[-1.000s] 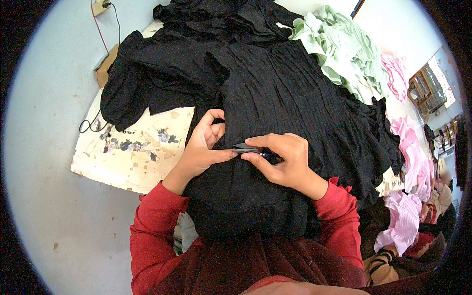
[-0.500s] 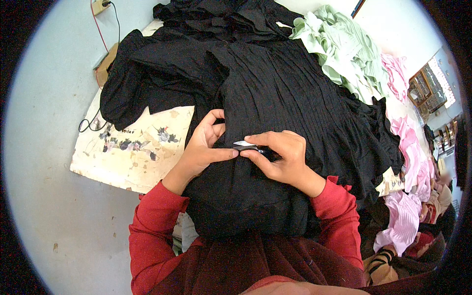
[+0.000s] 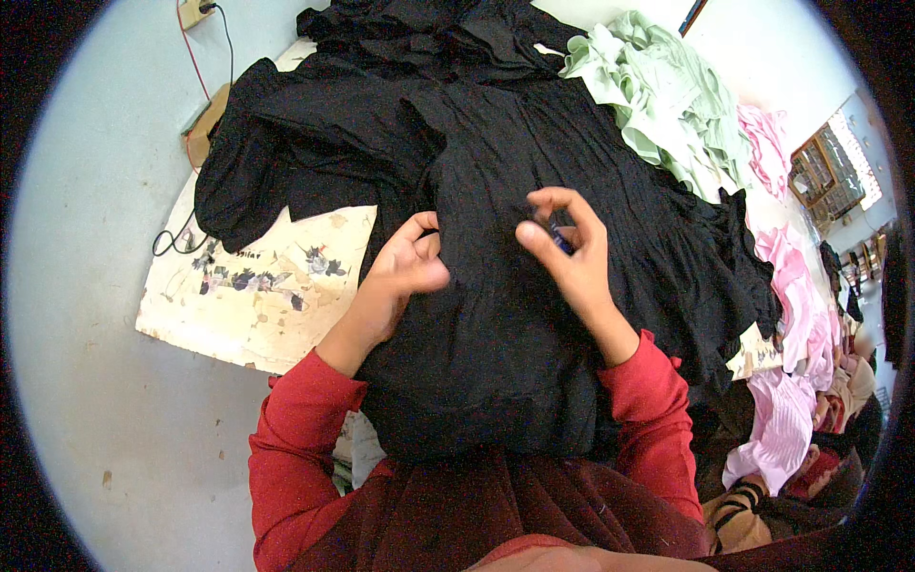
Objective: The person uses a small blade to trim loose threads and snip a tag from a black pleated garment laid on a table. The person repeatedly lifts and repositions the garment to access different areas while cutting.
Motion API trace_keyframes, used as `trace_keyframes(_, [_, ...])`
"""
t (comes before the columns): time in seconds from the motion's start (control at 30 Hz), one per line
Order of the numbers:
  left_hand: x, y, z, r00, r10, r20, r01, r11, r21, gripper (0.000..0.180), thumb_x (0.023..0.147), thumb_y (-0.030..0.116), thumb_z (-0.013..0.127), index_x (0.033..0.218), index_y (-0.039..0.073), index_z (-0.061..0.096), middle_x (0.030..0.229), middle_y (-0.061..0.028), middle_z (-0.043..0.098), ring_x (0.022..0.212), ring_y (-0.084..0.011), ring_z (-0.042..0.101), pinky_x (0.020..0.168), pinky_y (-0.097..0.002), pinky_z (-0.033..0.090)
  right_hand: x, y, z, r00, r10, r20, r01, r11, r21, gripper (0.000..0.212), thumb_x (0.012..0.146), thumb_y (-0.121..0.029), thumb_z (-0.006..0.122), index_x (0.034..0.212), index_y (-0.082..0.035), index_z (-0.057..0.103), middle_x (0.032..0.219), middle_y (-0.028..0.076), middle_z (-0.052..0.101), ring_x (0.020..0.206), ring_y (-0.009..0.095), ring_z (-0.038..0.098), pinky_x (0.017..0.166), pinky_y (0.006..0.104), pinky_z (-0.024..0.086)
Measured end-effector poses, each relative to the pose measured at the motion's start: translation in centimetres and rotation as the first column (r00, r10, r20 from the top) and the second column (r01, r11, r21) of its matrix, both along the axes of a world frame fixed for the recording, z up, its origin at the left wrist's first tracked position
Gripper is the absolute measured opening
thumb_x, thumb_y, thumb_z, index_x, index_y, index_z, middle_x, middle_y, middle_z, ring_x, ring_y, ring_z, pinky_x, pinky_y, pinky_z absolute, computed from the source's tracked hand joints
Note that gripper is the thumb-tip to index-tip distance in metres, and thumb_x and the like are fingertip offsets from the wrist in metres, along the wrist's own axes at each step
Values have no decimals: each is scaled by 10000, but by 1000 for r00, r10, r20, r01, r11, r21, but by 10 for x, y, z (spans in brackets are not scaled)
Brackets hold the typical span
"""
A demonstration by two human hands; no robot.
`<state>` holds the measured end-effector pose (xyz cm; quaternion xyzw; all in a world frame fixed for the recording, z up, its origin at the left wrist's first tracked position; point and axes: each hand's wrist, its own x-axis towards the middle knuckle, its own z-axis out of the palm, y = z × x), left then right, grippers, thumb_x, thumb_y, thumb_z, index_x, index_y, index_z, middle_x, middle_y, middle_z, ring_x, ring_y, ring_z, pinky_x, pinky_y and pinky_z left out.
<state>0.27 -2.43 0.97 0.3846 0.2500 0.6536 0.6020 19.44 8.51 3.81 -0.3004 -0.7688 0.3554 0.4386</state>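
A large black crinkled garment (image 3: 505, 353) spreads over the table in front of me and hangs over its near edge. My left hand (image 3: 402, 272) is closed on an edge of this fabric, thumb against the curled fingers. To the right, above the cloth, my right hand (image 3: 579, 253) holds small thread snips (image 3: 560, 236). Only a blue part of them shows between the fingers; the blades are blurred or hidden. Thumb and forefinger of that hand are apart, and the hand is away from the left one.
A pale floral-patterned table cover (image 3: 257, 286) shows at the left. Light green cloth (image 3: 658, 95) lies at the back right, with pink cloth (image 3: 786, 286) beyond it. A socket with cables (image 3: 195, 11) is on the left wall. Further garments (image 3: 753, 515) are piled at the lower right.
My right hand has moved up and to the right with the snips, away from my left hand, and turned. The left hand stays on the fabric, its thumb drawn in.
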Motion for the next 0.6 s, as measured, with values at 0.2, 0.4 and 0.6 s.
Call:
trace_keyframes(0.2, [21, 19, -6, 992, 101, 71, -37, 791, -610, 391, 1006, 265, 393, 1284, 11, 495, 1229, -132, 597, 1085, -234, 597, 985, -376, 457, -9, 15, -18, 984, 116, 133, -71, 950, -305, 293, 843, -279, 733, 955, -35, 615, 857, -11, 606, 843, 77, 549, 804, 235, 414])
trace_keyframes(0.4, [18, 45, -38, 1000, -9, 22, 18, 908, -419, 344, 996, 258, 439, 1187, 22, 599, 1079, -86, 666, 926, -170, 651, 847, -283, 515, -22, 5, -27, 978, 205, 34, -174, 899, -403, 231, 888, -284, 692, 897, -62, 628, 760, -52, 598, 694, 31, 502, 656, 209, 390])
trace_keyframes(0.6, [8, 75, -51, 950, 68, -306, -124, 978, -167, 357, 997, 270, 415, 1158, 17, 609, 997, -91, 677, 844, -174, 660, 755, -284, 538, -14, 6, -11, 978, 162, -130, -207, 814, -542, 193, 916, -256, 653, 855, -74, 631, 689, -64, 568, 587, 9, 429, 544, 202, 324])
